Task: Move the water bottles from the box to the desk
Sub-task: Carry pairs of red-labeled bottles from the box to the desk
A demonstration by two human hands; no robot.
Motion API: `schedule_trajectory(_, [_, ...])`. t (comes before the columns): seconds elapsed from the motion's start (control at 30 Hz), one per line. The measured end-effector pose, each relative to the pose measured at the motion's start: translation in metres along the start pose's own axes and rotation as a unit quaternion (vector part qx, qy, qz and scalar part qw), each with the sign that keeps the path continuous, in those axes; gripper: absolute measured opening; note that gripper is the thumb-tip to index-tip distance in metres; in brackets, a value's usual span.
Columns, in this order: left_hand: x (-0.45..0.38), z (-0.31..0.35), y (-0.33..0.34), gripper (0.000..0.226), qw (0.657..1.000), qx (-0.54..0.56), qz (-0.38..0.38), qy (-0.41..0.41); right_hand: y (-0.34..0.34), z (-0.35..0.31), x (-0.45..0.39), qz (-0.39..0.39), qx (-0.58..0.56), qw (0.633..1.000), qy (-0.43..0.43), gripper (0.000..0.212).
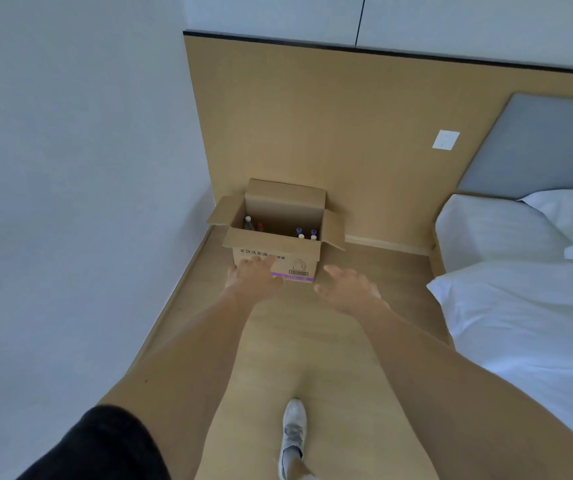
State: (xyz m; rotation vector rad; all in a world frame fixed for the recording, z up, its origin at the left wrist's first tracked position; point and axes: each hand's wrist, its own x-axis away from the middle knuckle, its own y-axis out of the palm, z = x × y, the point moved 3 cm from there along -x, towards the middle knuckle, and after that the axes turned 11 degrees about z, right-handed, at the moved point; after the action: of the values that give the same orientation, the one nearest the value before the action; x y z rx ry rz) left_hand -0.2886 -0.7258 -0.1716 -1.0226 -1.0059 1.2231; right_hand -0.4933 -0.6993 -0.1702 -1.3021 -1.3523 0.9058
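Black Chinese characters are being shown in a single line on the front face of the cardboard box [307,261], just under its top edge; "全效洗衣液" can be read, while the smaller characters that follow are being partly covered by the fingers [267,259] of the left hand [255,276] and cannot be made out. A line drawing of a jug with a small boxed label under it is being displayed to the right of that text, its wording too small to be read. A purple band along the lower front edge is carrying illegible print.
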Motion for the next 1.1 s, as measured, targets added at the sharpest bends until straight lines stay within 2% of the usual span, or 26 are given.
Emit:
schedule_trajectory(0.27, [-0.157, -0.02, -0.016, 0.053, 0.999, -0.023, -0.003, -0.031, -0.009, -0.021, -0.165, -0.016, -0.021, 0.999, -0.023, 0.058])
schedule_trajectory(0.4, [-0.209, -0.025, -0.011, 0.052, 0.999, -0.005, -0.009, -0.043, -0.007, -0.031, -0.218, -0.038, -0.023, 0.999, -0.025, 0.063])
schedule_trajectory(0.57, [-0.271, -0.034, -0.001, 0.058, 0.998, -0.01, -0.034, -0.053, -0.005, -0.037, -0.277, -0.054, -0.018, 0.998, -0.018, 0.055])
schedule_trajectory(0.7, [-0.329, -0.044, 0.004, 0.057, 0.998, -0.013, -0.035, -0.042, -0.01, -0.042, -0.326, -0.057, -0.027, 0.998, 0.02, 0.06])
schedule_trajectory(0.9, [-0.44, -0.053, 0.008, 0.058, 0.999, 0.019, -0.044, 0.001, -0.027, -0.061, -0.423, -0.012, -0.03, 0.999, 0.032, 0.059])
schedule_trajectory(1.1, [-0.54, -0.07, -0.008, 0.057, 0.996, -0.003, -0.06, 0.06, -0.034, -0.091, -0.506, -0.021, -0.024, 0.998, 0.061, 0.062])
